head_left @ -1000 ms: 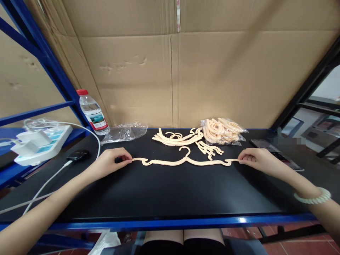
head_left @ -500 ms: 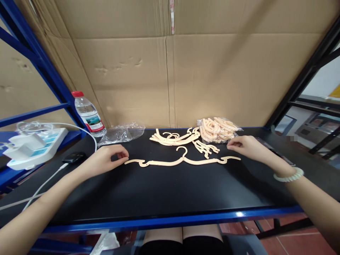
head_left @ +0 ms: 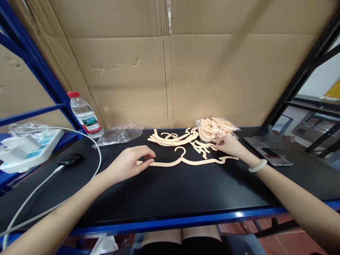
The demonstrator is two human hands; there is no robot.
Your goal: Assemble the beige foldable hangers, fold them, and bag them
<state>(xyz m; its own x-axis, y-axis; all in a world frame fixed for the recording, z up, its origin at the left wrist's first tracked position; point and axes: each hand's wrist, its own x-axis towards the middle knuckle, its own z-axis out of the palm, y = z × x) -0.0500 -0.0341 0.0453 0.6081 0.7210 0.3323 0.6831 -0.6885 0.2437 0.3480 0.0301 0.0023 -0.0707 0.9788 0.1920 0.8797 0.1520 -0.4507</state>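
A peach plastic clothes hanger point(head_left: 170, 163) lies flat on the black table, its hook pointing away from me. My left hand point(head_left: 134, 160) hovers over its left end and hides that part; thumb and fingers are apart with nothing between them. Behind the hanger's right side is a small pile of curved hanger end pieces point(head_left: 202, 147). At the right edge of that pile, my right hand point(head_left: 226, 145) pinches the tip of one piece. Loose hanger arms and hooks point(head_left: 172, 139) are heaped behind the hanger.
A clear bag of hanger parts point(head_left: 216, 128) sits against the cardboard wall. Crumpled clear plastic point(head_left: 119, 134) and a water bottle point(head_left: 86, 115) stand at back left. A power strip point(head_left: 42, 148), a black device point(head_left: 70, 159) and white cables lie left, a phone point(head_left: 268, 152) right.
My left hand has moved right, from beside the hanger's left tip to over it. My right hand has moved left to the small end pieces, uncovering the phone.
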